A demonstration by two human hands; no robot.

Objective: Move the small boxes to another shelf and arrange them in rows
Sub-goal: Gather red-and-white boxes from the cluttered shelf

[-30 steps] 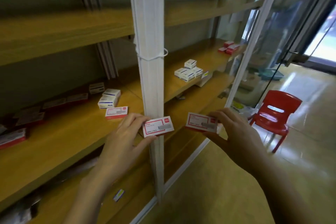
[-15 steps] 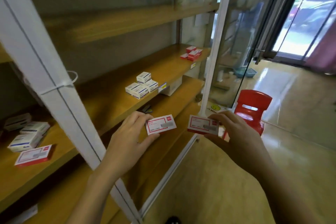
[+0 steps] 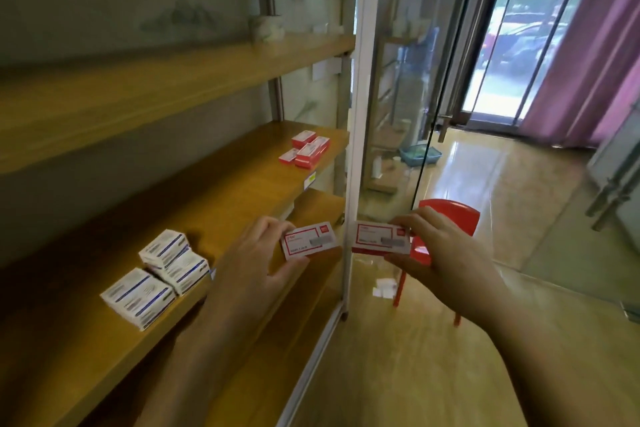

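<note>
My left hand (image 3: 251, 262) grips a small red-and-white box (image 3: 310, 241) in front of the wooden middle shelf (image 3: 225, 191). My right hand (image 3: 440, 250) grips a second red-and-white box (image 3: 381, 237) just right of the white cabinet frame. Both boxes are held flat, label up, side by side. At the shelf's far right end lie several red-and-white boxes (image 3: 306, 149) in a loose cluster. Three white-and-blue boxes (image 3: 156, 276) sit near the shelf's front edge, left of my left hand.
A white frame post (image 3: 360, 114) and glass pane bound the shelves on the right. A red plastic chair (image 3: 446, 218) stands on the shiny floor behind my right hand. An upper shelf (image 3: 173, 80) holds a small jar. A lower shelf (image 3: 311, 211) shows below.
The view has swung right along the shelves; the white-and-blue boxes and the red cluster now appear closer. Both hands still hold their boxes side by side.
</note>
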